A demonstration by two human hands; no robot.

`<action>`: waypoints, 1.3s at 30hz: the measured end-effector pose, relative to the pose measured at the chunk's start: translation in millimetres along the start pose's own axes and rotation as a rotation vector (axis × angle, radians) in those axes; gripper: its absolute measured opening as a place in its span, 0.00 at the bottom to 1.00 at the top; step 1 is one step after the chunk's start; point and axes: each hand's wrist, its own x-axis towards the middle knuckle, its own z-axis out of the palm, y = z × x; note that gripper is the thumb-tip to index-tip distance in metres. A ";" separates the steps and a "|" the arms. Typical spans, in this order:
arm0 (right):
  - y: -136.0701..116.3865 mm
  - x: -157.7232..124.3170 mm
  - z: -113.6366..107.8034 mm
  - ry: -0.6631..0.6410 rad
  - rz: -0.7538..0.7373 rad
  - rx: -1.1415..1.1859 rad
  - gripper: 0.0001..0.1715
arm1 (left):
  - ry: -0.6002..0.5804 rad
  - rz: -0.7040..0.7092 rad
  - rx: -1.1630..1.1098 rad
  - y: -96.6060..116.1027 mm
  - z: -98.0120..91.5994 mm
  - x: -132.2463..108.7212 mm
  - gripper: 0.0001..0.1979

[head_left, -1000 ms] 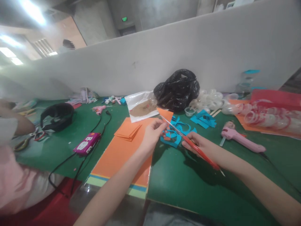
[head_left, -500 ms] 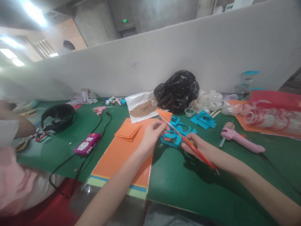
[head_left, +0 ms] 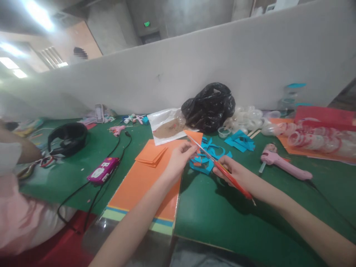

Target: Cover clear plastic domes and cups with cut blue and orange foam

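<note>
Between the fingers of my left hand (head_left: 180,157) is a small piece of orange paper (head_left: 195,137), its corner sticking up past the fingertips. My right hand (head_left: 229,170) is wrapped round the red handles of a pair of scissors (head_left: 230,178), whose blades lie across the orange piece. Under and just behind the blades are curled blue paper scraps (head_left: 207,167). Left of my left hand, a few orange squares (head_left: 151,155) rest on a large orange sheet (head_left: 139,185) with blue and green sheets showing beneath its near edge.
A pink glue gun (head_left: 286,165) with a cord lies at the right, before red-marked plastic cups (head_left: 319,139). Behind stand a black plastic bag (head_left: 210,105) and blue paper pieces (head_left: 239,141). A purple box with cords (head_left: 103,170) lies left; a person in pink (head_left: 22,218) sits beyond it.
The scissors and my right hand have shifted very slightly left along with the whole view. My left hand keeps its hold on the orange paper.
</note>
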 end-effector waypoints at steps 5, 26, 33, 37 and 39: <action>-3.0 -6.3 2.6 0.001 -0.035 0.001 0.36 | -0.022 0.010 0.016 2.2 0.2 -0.4 0.14; -6.3 -4.5 5.7 -0.030 -0.011 0.051 0.38 | -0.079 0.049 0.119 0.2 -2.3 1.7 0.15; -0.7 -3.5 8.7 -0.020 -0.041 0.013 0.35 | -0.082 0.055 0.114 1.1 -1.5 2.1 0.16; -1.6 -5.5 8.4 0.002 -0.162 -0.019 0.31 | -0.105 0.066 0.118 2.8 0.5 -0.8 0.17; -4.2 -6.7 7.8 -0.017 -0.179 -0.022 0.29 | -0.114 0.066 0.112 3.8 1.9 -2.8 0.17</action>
